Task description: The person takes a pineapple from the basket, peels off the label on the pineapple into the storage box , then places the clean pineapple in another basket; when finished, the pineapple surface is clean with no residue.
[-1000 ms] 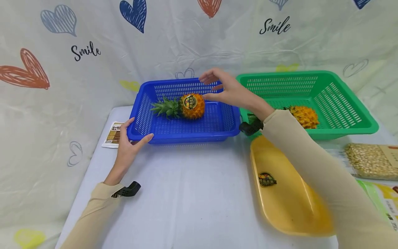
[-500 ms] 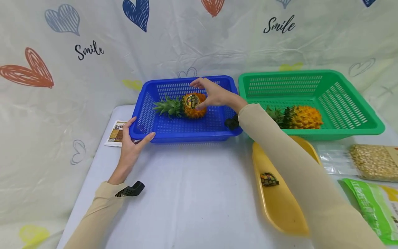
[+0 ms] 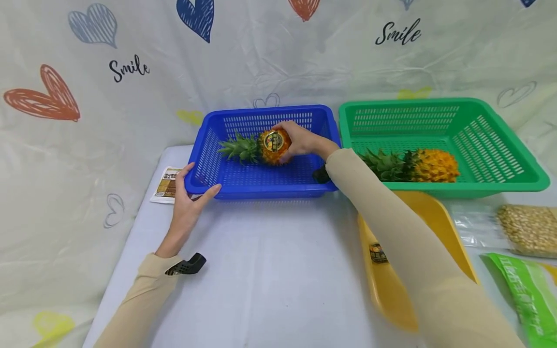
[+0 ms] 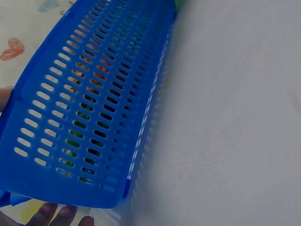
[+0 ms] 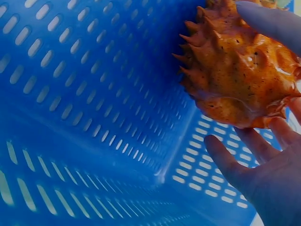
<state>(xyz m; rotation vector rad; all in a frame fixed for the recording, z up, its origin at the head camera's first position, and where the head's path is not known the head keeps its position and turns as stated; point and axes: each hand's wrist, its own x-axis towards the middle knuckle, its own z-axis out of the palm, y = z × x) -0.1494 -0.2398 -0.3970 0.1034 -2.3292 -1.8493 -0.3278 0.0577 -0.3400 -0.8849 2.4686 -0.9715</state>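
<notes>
In the head view, a small pineapple (image 3: 260, 145) with a round label lies in the blue basket (image 3: 270, 190), its leafy crown to the left. My right hand (image 3: 301, 138) reaches into the basket and grips the orange fruit at its right end. The right wrist view shows the thumb across the spiky skin of the pineapple (image 5: 235, 70) and the fingers (image 5: 230, 155) around its other side. My left hand (image 3: 186, 205) holds the basket's near left corner, thumb on the front, fingers along the left side. The left wrist view looks along the basket's slotted wall (image 4: 70, 117).
Right of the blue basket stands a green basket (image 3: 439, 187) with another pineapple (image 3: 432, 165). In front of it lies a yellow tray (image 3: 424, 208), partly under my right sleeve. A bag of grain (image 3: 528, 227) and a green bag (image 3: 524, 295) lie far right; a small packet (image 3: 167, 186) lies left.
My right hand has moved left and down into the blue basket and taken hold of the pineapple. The left hand has stayed on the basket corner. The view has shifted slightly.
</notes>
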